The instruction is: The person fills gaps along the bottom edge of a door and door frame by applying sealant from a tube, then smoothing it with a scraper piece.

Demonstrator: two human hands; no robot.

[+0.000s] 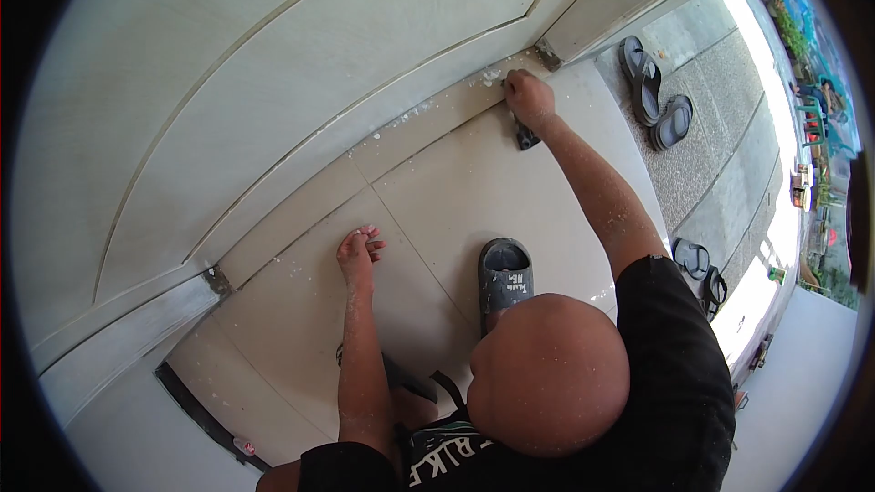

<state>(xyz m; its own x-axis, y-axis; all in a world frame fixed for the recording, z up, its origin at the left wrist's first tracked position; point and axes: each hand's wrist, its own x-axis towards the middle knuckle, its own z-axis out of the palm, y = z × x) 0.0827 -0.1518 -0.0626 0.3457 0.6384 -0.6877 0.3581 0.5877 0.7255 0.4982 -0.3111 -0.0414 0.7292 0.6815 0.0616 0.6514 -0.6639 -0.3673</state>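
Note:
My right hand (529, 102) is closed around a dark tool (527, 138) at the base of the white panelled door (273, 109), close to its right corner. The tool's black end sticks out below my fist, and most of the rest is hidden; I cannot tell its kind. White flakes (492, 74) lie on the tile ledge beside that fist. Over the beige floor tiles (437, 191) hangs my left hand (358, 250), its fingers loosely curled and apart, with nothing plainly held.
My bent knee (551, 373) and a grey slipper (506, 278) on my foot take up the lower middle. Outside the doorway, dark sandals (643, 82) and another pair (693, 259) sit on the paving. A dark strip (196, 410) runs along the wall at lower left.

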